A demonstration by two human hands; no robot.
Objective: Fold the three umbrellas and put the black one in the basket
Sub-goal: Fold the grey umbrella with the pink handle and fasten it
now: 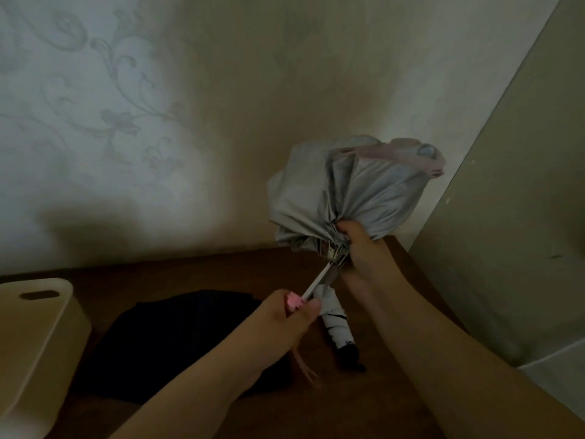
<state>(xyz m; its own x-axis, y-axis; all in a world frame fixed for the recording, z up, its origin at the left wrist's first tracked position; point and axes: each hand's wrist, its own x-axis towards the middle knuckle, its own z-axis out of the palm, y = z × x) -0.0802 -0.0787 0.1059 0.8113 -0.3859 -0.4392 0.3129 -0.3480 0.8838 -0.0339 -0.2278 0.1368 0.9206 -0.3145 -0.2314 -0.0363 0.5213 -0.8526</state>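
A grey umbrella (351, 191) with a pink handle is held up over the brown table (196, 270), its canopy collapsed and bunched, pointing up and right. My left hand (285, 321) grips the pink handle, a pink strap dangling below it. My right hand (361, 251) clutches the canopy's gathered edge and the metal ribs where they meet the shaft. A black umbrella (177, 337) lies on the table under my left forearm. A white umbrella with black markings (338, 331) lies folded between my arms. The cream basket (34, 331) stands at the left edge.
A pale wall with a flower pattern rises right behind the table. A beige panel (506, 217) leans along the right side, close to the grey canopy.
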